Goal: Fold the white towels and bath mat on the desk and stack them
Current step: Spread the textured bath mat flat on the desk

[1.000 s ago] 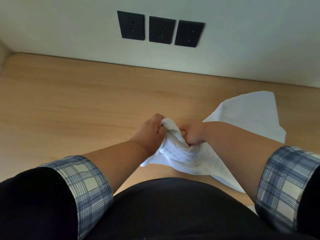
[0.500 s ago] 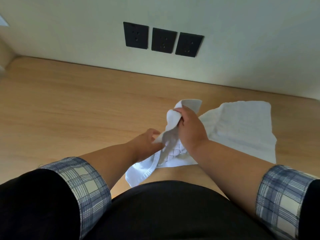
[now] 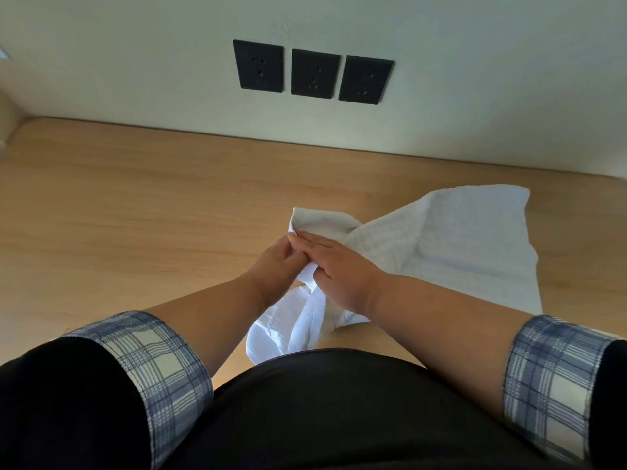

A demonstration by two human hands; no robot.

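Observation:
A white towel (image 3: 458, 239) lies on the wooden desk (image 3: 135, 212). Its right part is spread flat, its middle is twisted, and a bunched end (image 3: 291, 327) hangs toward my body. A folded-over corner (image 3: 319, 220) lies just beyond my fingers. My right hand (image 3: 339, 269) rests flat on the towel with straight fingers, its thumb against a fold. My left hand (image 3: 271, 269) lies close against it on the left and touches the towel. Its fingertips are hidden beside the right fingers.
Three black wall sockets (image 3: 312, 74) sit on the pale wall behind the desk. Bare wood stretches to the left of the towel and behind it. My plaid cuffs (image 3: 159, 361) and dark clothing fill the bottom of the view.
My right hand has lowered the raised towel corner onto the desk and flattened over it. My left hand has moved up beside it. The towel's right part stays spread.

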